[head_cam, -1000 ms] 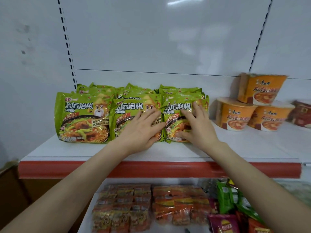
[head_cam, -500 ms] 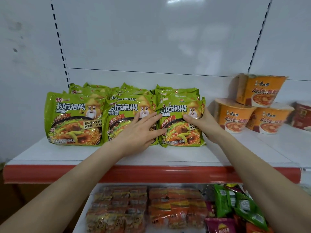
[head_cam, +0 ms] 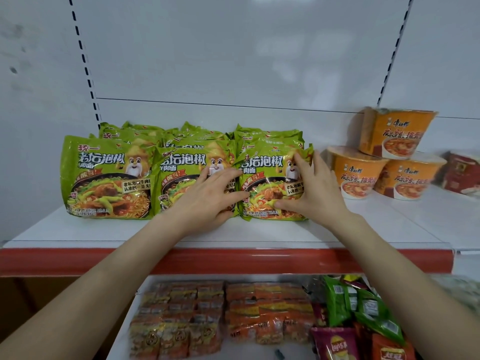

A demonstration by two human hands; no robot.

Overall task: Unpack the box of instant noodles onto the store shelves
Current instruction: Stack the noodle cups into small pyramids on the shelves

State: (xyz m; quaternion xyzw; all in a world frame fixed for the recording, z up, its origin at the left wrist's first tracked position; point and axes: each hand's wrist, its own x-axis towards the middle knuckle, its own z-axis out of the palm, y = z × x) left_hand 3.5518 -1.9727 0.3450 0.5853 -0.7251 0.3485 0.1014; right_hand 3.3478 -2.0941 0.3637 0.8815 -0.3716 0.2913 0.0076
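Observation:
Three rows of green instant noodle packs stand upright on the white shelf [head_cam: 104, 231], each row several deep. The left pack [head_cam: 104, 178] stands alone, untouched. My left hand [head_cam: 207, 201] lies flat with straight fingers on the front of the middle pack [head_cam: 181, 167]. My right hand [head_cam: 314, 193] presses the front of the right pack [head_cam: 265, 172], fingers reaching up to its top right corner and thumb low on its face. The noodle box is out of view.
Orange noodle bowls [head_cam: 355, 172] are stacked to the right on the same shelf, with a red pack [head_cam: 462, 175] beyond them. A red price rail [head_cam: 259, 261] edges the shelf. Below lie orange snack packs [head_cam: 220, 318] and chip bags [head_cam: 350, 320].
My right hand has moved from the right pack's side edge onto its front face. My left hand stays on the middle pack. The camera has shifted slightly.

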